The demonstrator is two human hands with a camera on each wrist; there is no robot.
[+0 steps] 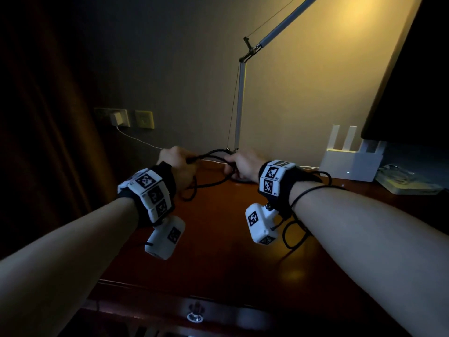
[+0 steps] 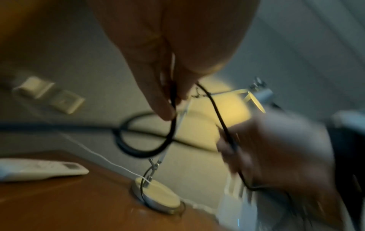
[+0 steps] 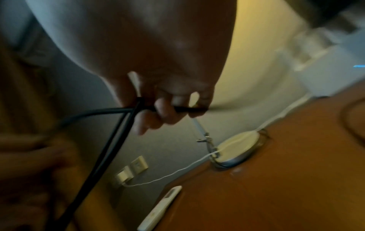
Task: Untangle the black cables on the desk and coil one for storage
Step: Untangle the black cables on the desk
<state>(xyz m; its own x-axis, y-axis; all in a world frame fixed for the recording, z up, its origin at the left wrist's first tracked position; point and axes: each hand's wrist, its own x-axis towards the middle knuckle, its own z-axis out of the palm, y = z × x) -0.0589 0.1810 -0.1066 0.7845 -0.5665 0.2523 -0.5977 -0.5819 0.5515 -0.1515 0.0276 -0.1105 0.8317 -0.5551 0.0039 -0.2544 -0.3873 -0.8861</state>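
Both hands are raised above the back of the wooden desk (image 1: 218,239), holding black cable (image 1: 211,154) between them. My left hand (image 1: 178,164) pinches the cable; in the left wrist view its fingers (image 2: 166,107) hold a loop of black cable (image 2: 138,151). My right hand (image 1: 239,166) has its fingers curled round crossing strands, and the right wrist view shows the cable (image 3: 110,140) running down from its fingers (image 3: 162,112). More black cable (image 1: 194,190) hangs below the left hand to the desk. Which strand belongs to which cable is unclear.
A desk lamp stands at the back, its round base (image 2: 158,195) just behind the hands and its arm (image 1: 239,103) rising. A white charger cord (image 1: 138,139) runs from the wall socket (image 1: 116,117). A white remote (image 2: 39,168) lies left, a white router (image 1: 349,161) right.
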